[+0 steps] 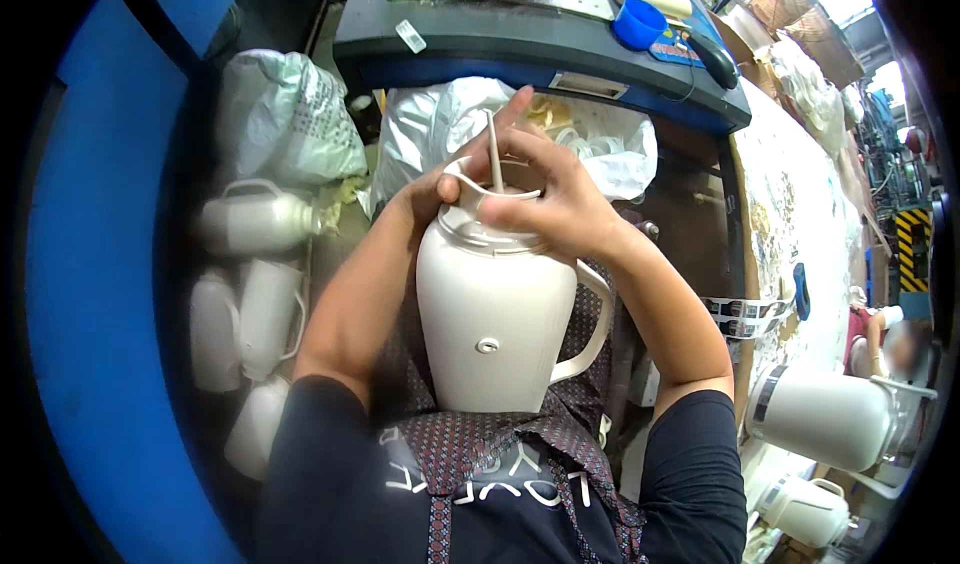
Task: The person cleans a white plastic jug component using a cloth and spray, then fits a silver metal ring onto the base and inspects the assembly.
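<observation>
A cream-white jug, like a vacuum flask (490,324), stands on my lap with its mouth toward the desk. A loop handle is on its right side and a small round fitting on its front. Around the neck sits a white spouted collar (470,226), from which a thin white upright piece (494,154) sticks up. My left hand (437,190) holds the collar's left side, one finger stretched past it. My right hand (570,189) grips the collar's right side, thumb on the rim and fingers curled behind. Part of the opening is hidden by my fingers.
Ahead is a dark desk (470,39) with a blue cup (639,24). Under it lies an open plastic bag (610,149) of pale parts. More jugs (265,219) lie at left near a stuffed white bag (290,114). Finished-looking jugs (820,416) are at right; a person (868,334) sits beyond.
</observation>
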The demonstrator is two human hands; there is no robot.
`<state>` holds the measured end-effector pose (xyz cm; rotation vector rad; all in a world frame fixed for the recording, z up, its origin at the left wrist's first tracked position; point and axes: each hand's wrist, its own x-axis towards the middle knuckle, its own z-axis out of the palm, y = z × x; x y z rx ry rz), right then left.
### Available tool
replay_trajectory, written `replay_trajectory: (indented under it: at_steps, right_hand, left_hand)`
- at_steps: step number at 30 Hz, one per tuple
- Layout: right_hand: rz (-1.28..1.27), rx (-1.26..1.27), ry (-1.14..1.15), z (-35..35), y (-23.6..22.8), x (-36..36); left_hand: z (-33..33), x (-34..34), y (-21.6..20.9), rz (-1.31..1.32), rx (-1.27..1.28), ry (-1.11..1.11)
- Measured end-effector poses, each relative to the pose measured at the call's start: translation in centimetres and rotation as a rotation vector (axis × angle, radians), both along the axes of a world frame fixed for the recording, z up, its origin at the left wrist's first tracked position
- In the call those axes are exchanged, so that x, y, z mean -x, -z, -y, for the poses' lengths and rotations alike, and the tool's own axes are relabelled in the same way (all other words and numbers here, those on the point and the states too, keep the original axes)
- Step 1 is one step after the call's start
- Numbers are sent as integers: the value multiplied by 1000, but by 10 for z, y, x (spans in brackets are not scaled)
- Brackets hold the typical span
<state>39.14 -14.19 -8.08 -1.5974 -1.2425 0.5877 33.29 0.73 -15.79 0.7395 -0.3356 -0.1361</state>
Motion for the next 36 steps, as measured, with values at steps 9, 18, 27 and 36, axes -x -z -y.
replay_trajectory:
  at_steps: [9,18,27,36]
  right_hand:
    - [564,-41,-103,58,-45,31]
    - [562,-195,-27,103,-67,97]
    - [629,-394,-219,94,-85,114]
    - [660,-410,-180,85,-76,124]
  left_hand:
    - [45,-13,-14,302,-45,283]
    - [92,31,-64,572,-187,365]
    - [75,73,-99,534,-156,319]
    - [61,78,-88,612,-282,254]
